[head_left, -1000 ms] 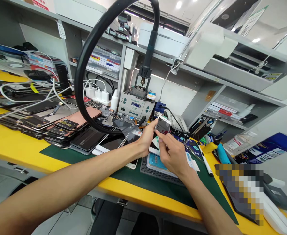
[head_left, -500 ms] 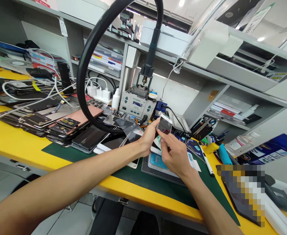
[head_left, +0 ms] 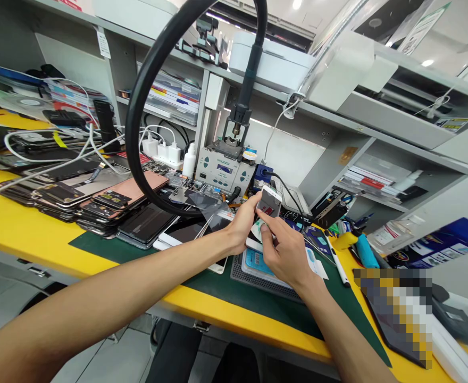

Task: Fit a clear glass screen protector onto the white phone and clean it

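My left hand (head_left: pixel 245 223) is closed around the edge of a white smartphone (head_left: pixel 269 202) with a dark screen, held tilted above the bench. My right hand (head_left: pixel 285 244) is at the phone's lower edge, its index fingertip against the phone and the other fingers curled. A small white-and-green piece (head_left: pixel 258 229) lies by the right thumb; whether the thumb pinches it I cannot make out. Under the hands are a blue-and-white flat pack (head_left: pixel 256 260) and a dark grey perforated tray (head_left: pixel 242 274) on the green mat (head_left: pixel 218 287).
Stacked phones and screens (head_left: pixel 98 207) fill the left of the yellow bench. A hot-air rework station (head_left: pixel 222 170) stands behind, its thick black hose (head_left: pixel 132 117) looping in front. At right are a white pen (head_left: pixel 337 260), bottles (head_left: pixel 365 250) and a dark tablet-like panel (head_left: pixel 393 319).
The phone and both hands stay almost in place. My right thumb has shifted slightly beside the white-and-green piece.
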`<state>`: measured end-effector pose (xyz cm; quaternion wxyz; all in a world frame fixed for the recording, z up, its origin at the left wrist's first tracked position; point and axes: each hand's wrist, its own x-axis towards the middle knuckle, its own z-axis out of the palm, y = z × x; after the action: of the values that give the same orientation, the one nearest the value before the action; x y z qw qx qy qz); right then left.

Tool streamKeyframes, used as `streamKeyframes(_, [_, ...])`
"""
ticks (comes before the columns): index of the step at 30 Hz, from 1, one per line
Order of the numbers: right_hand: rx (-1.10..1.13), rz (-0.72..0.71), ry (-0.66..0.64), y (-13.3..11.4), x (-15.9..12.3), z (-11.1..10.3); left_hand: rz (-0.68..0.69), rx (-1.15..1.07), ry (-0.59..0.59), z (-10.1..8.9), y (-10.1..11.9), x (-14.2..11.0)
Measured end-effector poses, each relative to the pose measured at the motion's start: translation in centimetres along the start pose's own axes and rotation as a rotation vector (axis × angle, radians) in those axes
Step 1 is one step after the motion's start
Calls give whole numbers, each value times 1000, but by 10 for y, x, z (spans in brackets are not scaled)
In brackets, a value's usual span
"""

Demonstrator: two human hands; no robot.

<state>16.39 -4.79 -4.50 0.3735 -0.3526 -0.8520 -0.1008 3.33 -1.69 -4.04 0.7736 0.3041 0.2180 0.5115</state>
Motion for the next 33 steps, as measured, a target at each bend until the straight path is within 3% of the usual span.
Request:
streamKeyframes(12, [4, 11, -13, 1, -1, 1, 48, 56, 18, -2, -1, 0])
streamKeyframes(22, [-2, 15, -13, 1, -1, 1, -30, 14, 39, 2, 2, -3])
streamKeyframes(33, [-6, 22, -26, 4, -3, 2, 33, 21, 11, 1, -1, -1])
